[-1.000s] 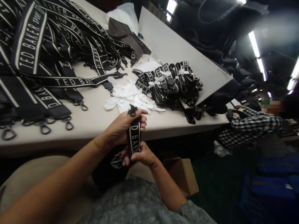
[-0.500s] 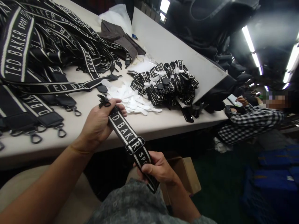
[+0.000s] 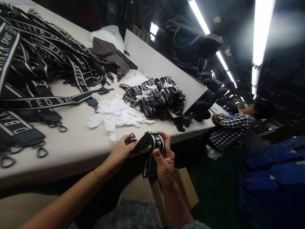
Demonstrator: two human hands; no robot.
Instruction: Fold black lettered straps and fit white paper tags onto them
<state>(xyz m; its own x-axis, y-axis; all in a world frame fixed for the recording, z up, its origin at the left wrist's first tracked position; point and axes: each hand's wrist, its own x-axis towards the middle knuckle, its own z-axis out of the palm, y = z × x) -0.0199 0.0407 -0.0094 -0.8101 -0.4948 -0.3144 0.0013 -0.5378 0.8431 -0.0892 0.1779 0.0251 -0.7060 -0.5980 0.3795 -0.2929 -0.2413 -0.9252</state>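
A black bag strap (image 3: 157, 144) with white edge stripes and lettering is bent over between my two hands, just off the table's front edge. My left hand (image 3: 122, 148) is closed on its end, where a dark metal clip sticks out past the thumb. My right hand (image 3: 165, 160) grips the folded part, thumb on top, and a loop of strap hangs below it. White paper-like strips (image 3: 116, 114) lie in a loose heap on the table beyond my hands. Behind them sits a pile of folded, banded straps (image 3: 154, 95).
Many unfolded straps (image 3: 47, 60) with metal clips cover the left of the table (image 3: 78, 143). A dark grey cloth (image 3: 109, 51) lies at the back. A cardboard box (image 3: 187, 187) stands below the edge. Blue bundles (image 3: 286, 175) and a seated person in a checked shirt (image 3: 234, 130) are at right.
The strap was stretched out nearly straight and is now folded over in my right hand, which has risen. My left hand has moved right and down, away from the strips. The view has shifted right.
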